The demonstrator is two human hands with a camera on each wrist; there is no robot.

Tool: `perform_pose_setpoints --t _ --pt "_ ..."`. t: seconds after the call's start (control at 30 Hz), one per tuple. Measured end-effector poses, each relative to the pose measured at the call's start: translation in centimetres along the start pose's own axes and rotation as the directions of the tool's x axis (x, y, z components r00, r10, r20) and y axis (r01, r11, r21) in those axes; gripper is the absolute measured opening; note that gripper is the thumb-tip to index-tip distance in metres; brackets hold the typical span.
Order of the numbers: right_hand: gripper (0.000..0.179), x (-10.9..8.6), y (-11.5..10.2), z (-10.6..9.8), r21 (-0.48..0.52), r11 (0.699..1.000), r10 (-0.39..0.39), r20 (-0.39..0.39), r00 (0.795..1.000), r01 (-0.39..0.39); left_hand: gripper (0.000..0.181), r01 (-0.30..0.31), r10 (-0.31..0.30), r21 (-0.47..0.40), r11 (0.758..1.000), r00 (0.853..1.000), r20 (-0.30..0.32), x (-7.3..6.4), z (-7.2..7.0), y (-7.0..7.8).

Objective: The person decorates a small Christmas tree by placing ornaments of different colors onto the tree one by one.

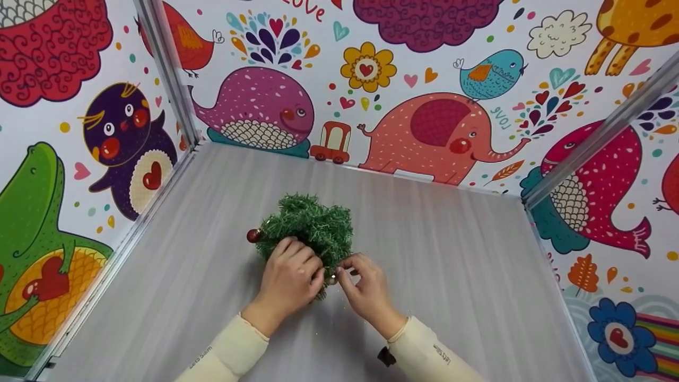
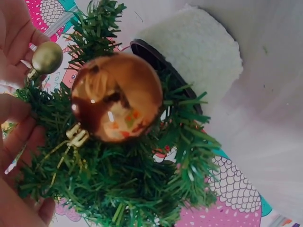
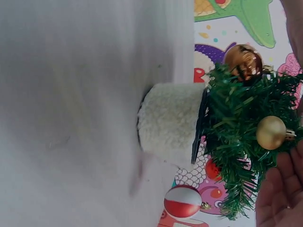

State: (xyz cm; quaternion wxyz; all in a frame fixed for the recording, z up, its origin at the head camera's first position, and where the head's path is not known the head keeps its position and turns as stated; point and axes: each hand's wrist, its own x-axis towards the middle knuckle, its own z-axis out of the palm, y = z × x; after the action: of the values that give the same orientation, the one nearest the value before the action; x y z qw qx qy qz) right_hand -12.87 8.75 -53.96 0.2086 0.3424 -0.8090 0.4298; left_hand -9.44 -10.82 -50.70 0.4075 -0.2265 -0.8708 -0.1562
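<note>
A small artificial Christmas tree (image 1: 310, 223) stands on the table in a fuzzy white pot (image 3: 171, 118) with a dark rim. My left hand (image 1: 292, 273) is over the near side of the tree, fingers curled into its green branches. On the right side, my right hand (image 1: 368, 286) pinches with thumb and forefinger at a gold ball ornament (image 3: 271, 133) among the branch tips. A shiny copper ball (image 2: 117, 97) hangs on the left side of the tree. The right wrist view also has a red-and-white ball (image 3: 182, 201) and a small red ball (image 3: 213, 169).
The grey wood-grain table (image 1: 451, 254) surrounds the tree. Walls printed with cartoon animals stand at the back and both sides, with metal frame posts (image 1: 170, 79) at the corners. A small dark object (image 1: 386, 356) is at the right sleeve.
</note>
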Motion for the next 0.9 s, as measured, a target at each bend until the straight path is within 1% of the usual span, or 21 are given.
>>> perform_pose_setpoints --t 0.1,0.17,0.3,0.43,0.7,0.9 --pt "0.007 -0.05 0.10 0.03 -0.074 0.996 -0.047 -0.021 0.999 0.046 0.009 -0.005 0.005 -0.003 1.000 1.000 -0.006 0.07 -0.07 -0.01" --pt "0.006 -0.08 0.12 0.06 -0.097 0.994 -0.061 -0.027 0.998 0.058 0.009 -0.005 0.005 -0.005 1.000 1.000 -0.005 0.07 -0.04 -0.03" --pt "0.006 -0.18 0.20 0.04 -0.115 0.992 -0.056 -0.011 0.998 0.054 0.008 -0.016 0.016 -0.010 1.000 1.000 0.002 -0.03 0.12 -0.07" --pt "0.009 -0.27 0.47 0.10 -0.127 0.990 -0.066 0.017 0.998 0.068 0.009 -0.022 0.022 -0.016 1.000 0.999 0.024 -0.04 0.15 -0.05" --pt "0.009 -0.22 0.56 -0.03 -0.107 0.991 -0.075 0.057 0.996 0.081 0.010 -0.025 0.026 -0.024 0.999 0.999 0.041 -0.01 0.10 -0.02" --pt "0.005 -0.37 0.73 -0.52 -0.061 0.995 -0.074 0.071 0.995 0.079 0.012 -0.025 0.026 -0.020 0.999 0.998 0.055 0.02 -0.02 -0.08"
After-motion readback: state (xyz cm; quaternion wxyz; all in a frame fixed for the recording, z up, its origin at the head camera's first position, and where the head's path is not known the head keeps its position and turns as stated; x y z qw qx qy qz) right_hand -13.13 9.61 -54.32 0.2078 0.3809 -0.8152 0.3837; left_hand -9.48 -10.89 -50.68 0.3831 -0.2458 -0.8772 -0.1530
